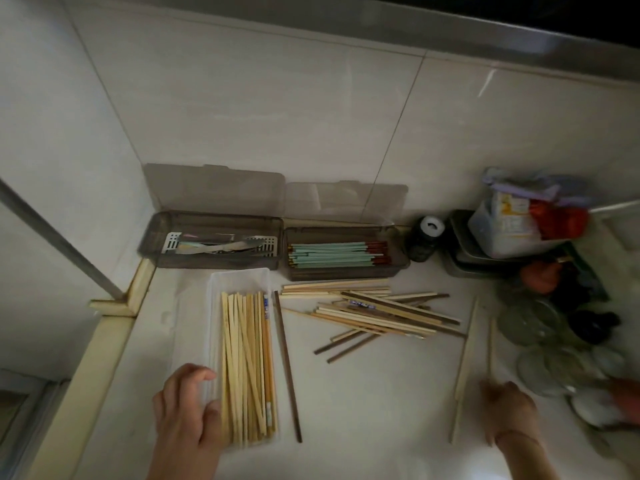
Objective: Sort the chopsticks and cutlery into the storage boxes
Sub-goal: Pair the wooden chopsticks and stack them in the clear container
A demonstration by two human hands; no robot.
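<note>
Left hand grasps the clear box at the counter's front edge; right hand, blurred, grip cannot be told.

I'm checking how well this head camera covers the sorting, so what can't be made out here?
- Right hand: motion-blurred, grip on the pale chopsticks unclear.
- Cutlery in the dark box: too dim to identify.
- Jars at right: dark, blurred.
- Both forearms: cut off by the bottom edge.
</note>
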